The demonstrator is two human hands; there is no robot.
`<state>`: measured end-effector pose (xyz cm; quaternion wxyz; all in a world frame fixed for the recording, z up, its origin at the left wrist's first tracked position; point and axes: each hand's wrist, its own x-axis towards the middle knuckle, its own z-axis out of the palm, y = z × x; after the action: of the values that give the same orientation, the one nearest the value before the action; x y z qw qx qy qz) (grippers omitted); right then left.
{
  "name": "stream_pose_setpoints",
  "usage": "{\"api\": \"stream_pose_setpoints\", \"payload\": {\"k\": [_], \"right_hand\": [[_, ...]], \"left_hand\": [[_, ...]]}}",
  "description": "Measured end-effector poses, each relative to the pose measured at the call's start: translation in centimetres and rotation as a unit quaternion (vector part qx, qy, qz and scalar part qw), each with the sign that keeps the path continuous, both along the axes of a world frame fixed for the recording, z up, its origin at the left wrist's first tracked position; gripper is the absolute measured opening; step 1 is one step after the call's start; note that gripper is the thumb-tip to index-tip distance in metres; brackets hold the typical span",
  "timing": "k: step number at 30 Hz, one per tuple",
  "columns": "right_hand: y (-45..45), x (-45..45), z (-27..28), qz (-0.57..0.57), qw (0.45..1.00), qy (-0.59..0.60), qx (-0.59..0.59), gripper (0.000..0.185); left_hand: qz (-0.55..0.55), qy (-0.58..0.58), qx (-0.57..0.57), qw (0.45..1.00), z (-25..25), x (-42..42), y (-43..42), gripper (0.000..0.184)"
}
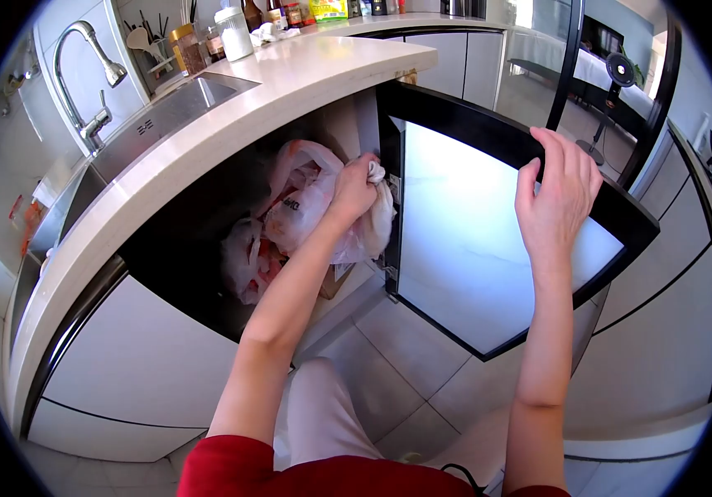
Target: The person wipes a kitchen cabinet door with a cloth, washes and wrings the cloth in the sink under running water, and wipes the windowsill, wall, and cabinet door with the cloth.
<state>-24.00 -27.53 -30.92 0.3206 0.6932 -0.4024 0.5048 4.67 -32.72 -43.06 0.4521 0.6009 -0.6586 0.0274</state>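
My left hand (pixel 354 192) reaches into the open cabinet under the counter. Its fingers are closed on the bunched top of a white plastic bag (pixel 381 219) beside the hinge side. Further left inside are more plastic bags (pixel 302 186), whitish and see-through, with reddish contents that I cannot make out. My right hand (pixel 561 186) curls over the upper edge of the cabinet door (pixel 468 224), which stands swung open to the right. The door has a black frame and a pale, glossy inner panel.
Above the cabinet runs a pale countertop (pixel 323 62) with a steel sink (pixel 178 112) and a tall faucet (pixel 83 79). A white-lidded jar (pixel 234 35) and several bottles stand at the back. A black fan (pixel 618 73) is beyond the glass door. Grey tiles (pixel 397 364) cover the floor.
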Motion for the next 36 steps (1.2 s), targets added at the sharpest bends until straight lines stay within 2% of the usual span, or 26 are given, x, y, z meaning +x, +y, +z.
{"api": "stream_pose_setpoints", "payload": {"k": [4, 6, 9, 10, 13, 15, 18, 19, 22, 25, 27, 29, 31, 32, 34, 36], "right_hand": [[-0.1, -0.3, 0.3, 0.000, 1.000, 0.000, -0.001, 0.032], [0.0, -0.7, 0.3, 0.011, 1.000, 0.016, 0.016, 0.033], [0.2, -0.9, 0.4, 0.028, 0.999, 0.019, 0.020, 0.034], [0.2, -0.9, 0.4, 0.026, 0.999, 0.019, 0.018, 0.034], [0.1, -0.8, 0.1, 0.021, 0.999, 0.015, 0.021, 0.035], [-0.1, -0.9, 0.0, 0.025, 1.000, 0.008, 0.013, 0.035], [-0.1, -0.7, 0.0, 0.023, 1.000, 0.002, 0.010, 0.036], [-0.1, -0.4, -0.1, 0.019, 1.000, 0.001, 0.003, 0.037], [-0.4, -0.4, -0.2, 0.014, 1.000, 0.004, -0.003, 0.037], [-0.2, -0.8, 0.0, 0.021, 1.000, 0.013, 0.005, 0.037], [-0.1, -1.0, 0.1, 0.024, 0.999, 0.019, 0.013, 0.037], [-0.1, -1.3, 0.1, 0.024, 0.999, 0.019, 0.021, 0.037], [-0.4, -1.3, 0.0, 0.027, 0.999, 0.023, 0.010, 0.038], [-0.4, -1.3, -0.1, 0.028, 0.999, 0.022, 0.011, 0.038], [-0.5, -1.3, 0.0, 0.028, 0.999, 0.019, 0.024, 0.039], [-0.5, -1.3, -0.1, 0.026, 0.999, 0.018, 0.022, 0.039]], "left_hand": [[-0.080, -0.002, -0.026, 0.996, -0.1, 2.0, -0.3, 0.032], [-0.074, -0.117, -0.020, 0.990, 0.2, 2.6, 0.0, 0.028], [-0.021, -0.107, -0.062, 0.992, 0.4, 1.8, 0.0, 0.027], [0.042, -0.057, -0.081, 0.994, -0.5, 2.1, -1.0, 0.026], [0.094, -0.007, -0.092, 0.991, -1.6, 2.5, -2.5, 0.029], [0.085, 0.000, -0.083, 0.993, -1.4, 2.4, -2.4, 0.027], [0.004, 0.020, -0.091, 0.996, -1.0, 0.5, 0.0, 0.025], [-0.012, -0.021, -0.102, 0.994, -1.1, -0.5, 0.3, 0.026], [-0.044, -0.008, -0.074, 0.996, -0.8, 0.6, 0.6, 0.027], [-0.045, -0.066, -0.045, 0.996, -0.6, 3.2, -0.2, 0.030], [0.038, -0.032, -0.031, 0.998, -1.1, 4.9, -2.1, 0.033], [0.042, -0.062, -0.026, 0.997, -0.6, 5.6, -3.1, 0.031], [0.085, -0.121, 0.055, 0.988, 0.3, 5.8, -3.4, 0.027], [0.086, -0.122, 0.056, 0.987, 0.2, 5.8, -3.2, 0.027], [0.168, 0.018, -0.064, 0.984, 0.2, 5.3, -2.6, 0.026], [0.125, 0.051, -0.073, 0.988, -0.1, 3.8, -1.4, 0.027]]}}
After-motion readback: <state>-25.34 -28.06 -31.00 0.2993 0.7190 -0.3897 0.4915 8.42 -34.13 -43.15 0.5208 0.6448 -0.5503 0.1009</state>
